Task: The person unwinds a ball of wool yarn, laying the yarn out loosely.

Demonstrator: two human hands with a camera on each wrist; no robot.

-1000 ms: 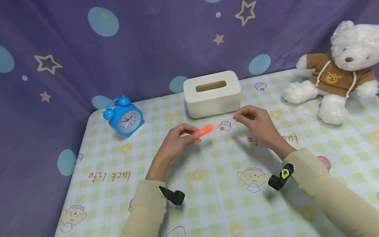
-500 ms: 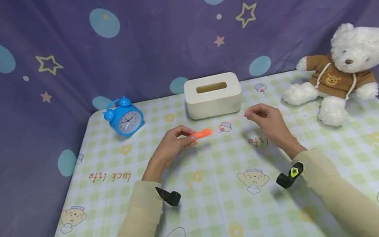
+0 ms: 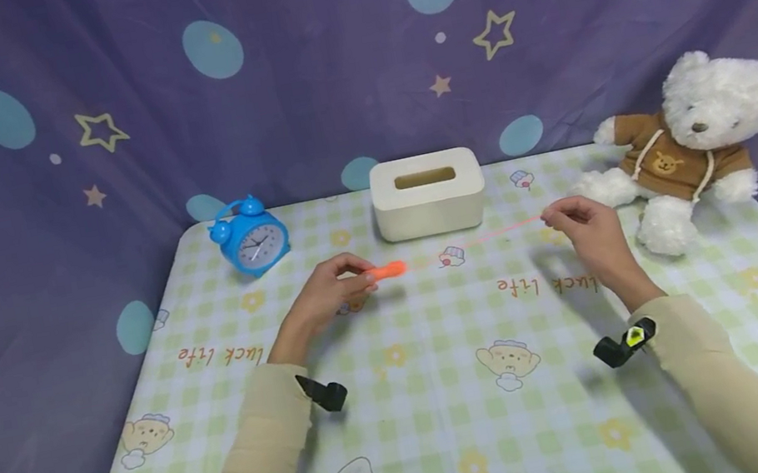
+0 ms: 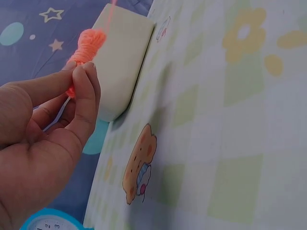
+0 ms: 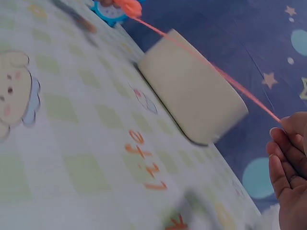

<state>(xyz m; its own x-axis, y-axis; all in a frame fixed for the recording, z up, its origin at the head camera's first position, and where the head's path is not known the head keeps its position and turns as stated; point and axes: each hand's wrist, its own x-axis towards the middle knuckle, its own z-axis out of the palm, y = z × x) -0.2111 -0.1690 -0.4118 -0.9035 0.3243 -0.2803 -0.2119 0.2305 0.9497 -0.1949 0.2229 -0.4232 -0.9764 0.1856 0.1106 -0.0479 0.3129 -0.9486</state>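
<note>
A small bundle of orange yarn (image 4: pixel 89 45), wound tight at its middle, is pinched between the thumb and fingers of my left hand (image 3: pixel 330 292). From the bundle a thin strand of yarn (image 3: pixel 506 230) runs across to my right hand (image 3: pixel 592 237), whose thumb and forefinger pinch its end. In the right wrist view the strand (image 5: pixel 211 65) looks straight and taut, passing in front of the tissue box. Both hands are raised over the tablecloth, wide apart, with their shadows falling below them.
The cream tissue box (image 3: pixel 432 214) stands behind the strand. To the left is a blue alarm clock (image 3: pixel 259 245); at the right back sits a white teddy bear (image 3: pixel 682 141) in a brown hoodie. A checked tablecloth (image 3: pixel 428 431) covers the table, and a purple curtain (image 3: pixel 323 94) hangs behind.
My right hand has moved right, toward the teddy bear, and the drawn-out strand is much longer. My left hand has shifted a little left with the yarn bundle.
</note>
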